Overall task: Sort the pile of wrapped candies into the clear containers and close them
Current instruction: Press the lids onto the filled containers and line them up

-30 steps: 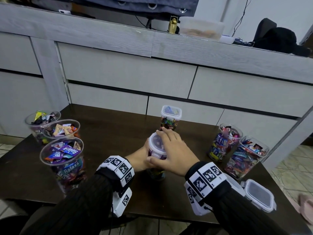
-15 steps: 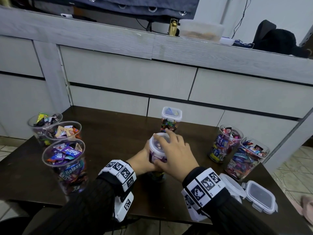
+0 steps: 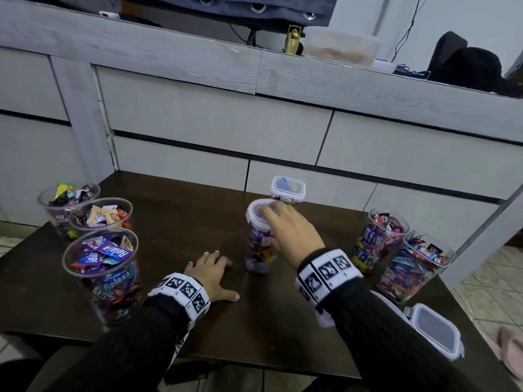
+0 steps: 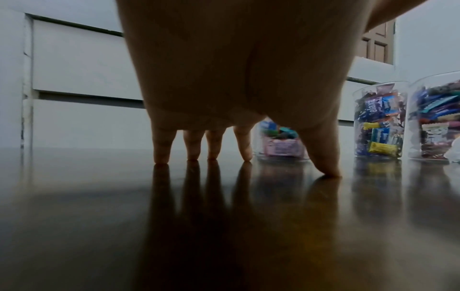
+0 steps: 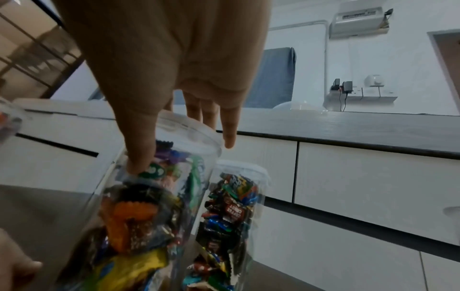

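A tall clear container [image 3: 259, 250] packed with wrapped candies stands mid-table, a round white lid [image 3: 254, 213] on its top. My right hand [image 3: 268, 227] grips it from above, fingers [image 3: 278, 215] across the lid and thumb down the side wall. In the right wrist view the hand [image 5: 183, 155] has its thumb pressed on the container [image 5: 139, 216]. My left hand [image 3: 215, 267] rests open on the dark table [image 3: 175, 222] just left of the container, fingertips [image 4: 161, 159] touching the wood. A second lidded container [image 3: 288, 190] stands right behind.
Three open candy cups [image 3: 102, 267] cluster at the table's left edge. Two open candy containers [image 3: 379, 239] [image 3: 416, 267] stand at the right. A loose square lid [image 3: 435, 332] lies at the near right corner. Grey cabinet drawers [image 3: 215, 117] rise behind the table.
My left hand has let go of the container's side and dropped flat onto the table to its left. The right hand stays on the lid.
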Demonstrator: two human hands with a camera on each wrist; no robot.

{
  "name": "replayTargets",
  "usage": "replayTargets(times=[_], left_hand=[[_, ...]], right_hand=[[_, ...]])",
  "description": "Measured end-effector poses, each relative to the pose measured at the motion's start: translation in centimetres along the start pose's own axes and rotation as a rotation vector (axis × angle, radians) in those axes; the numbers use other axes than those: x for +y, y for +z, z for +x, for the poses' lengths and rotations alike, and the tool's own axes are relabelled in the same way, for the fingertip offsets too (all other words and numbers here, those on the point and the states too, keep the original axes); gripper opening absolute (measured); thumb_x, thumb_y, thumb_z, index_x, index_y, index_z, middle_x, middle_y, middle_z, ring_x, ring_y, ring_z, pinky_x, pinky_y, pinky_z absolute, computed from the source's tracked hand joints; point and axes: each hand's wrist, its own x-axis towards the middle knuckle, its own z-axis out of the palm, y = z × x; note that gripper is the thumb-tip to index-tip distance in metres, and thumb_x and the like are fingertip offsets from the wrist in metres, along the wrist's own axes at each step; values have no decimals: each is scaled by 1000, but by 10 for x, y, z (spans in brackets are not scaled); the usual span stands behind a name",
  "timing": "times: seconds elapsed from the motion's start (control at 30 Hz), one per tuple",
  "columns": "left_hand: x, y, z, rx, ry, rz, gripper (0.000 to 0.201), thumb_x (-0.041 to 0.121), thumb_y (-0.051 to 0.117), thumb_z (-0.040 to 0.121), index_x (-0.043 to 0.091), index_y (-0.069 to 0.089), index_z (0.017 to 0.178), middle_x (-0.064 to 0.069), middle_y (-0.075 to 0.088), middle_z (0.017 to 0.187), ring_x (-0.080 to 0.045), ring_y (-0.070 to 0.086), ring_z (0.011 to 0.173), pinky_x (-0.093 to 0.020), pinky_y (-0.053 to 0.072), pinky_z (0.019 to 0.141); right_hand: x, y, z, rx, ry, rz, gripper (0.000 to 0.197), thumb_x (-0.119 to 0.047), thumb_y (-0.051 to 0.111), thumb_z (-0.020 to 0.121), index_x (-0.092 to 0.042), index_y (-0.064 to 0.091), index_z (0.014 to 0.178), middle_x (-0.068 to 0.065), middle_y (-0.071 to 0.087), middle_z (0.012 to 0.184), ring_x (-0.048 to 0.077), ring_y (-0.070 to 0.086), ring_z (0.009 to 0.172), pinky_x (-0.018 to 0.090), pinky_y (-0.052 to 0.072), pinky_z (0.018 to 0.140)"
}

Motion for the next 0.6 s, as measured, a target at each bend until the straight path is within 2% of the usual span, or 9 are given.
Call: replayTargets(times=[0.17,0.37,0.5,0.6], left_hand=[[-2,4,0,5,-4,55,88,67,62,80,33,21,150,-2,2,164,-25,1,151,-52,13,120],[-3,9,2,8,-6,85,90,68,60,80,32,19,151,-2,0,164,-26,1,151,-51,13,120],[-2,8,2,-22,3,95,91,67,59,82,30,16,153,-3,-2,164,-27,-2,151,-53,12,120],[-1,4,1,-51,10,100,93,66,58,84,29,9,155,-4,-5,164,-29,-4,151,-54,11,120]], right_hand=[[-7,15,48,25,-11,-11,72,-11,68,80,-16,32,141,12,38,143,29,36,132,42,33,109],[-14,29,86,38,27,-52,69,-16,67,83,-11,30,141,13,35,145,30,31,136,41,29,114],[-16,33,95,19,49,-117,64,-17,58,91,-10,24,144,16,27,150,32,24,140,43,25,115],[-13,26,90,-23,31,-26,77,-22,61,90,-15,13,150,13,13,157,30,11,146,45,16,119]])
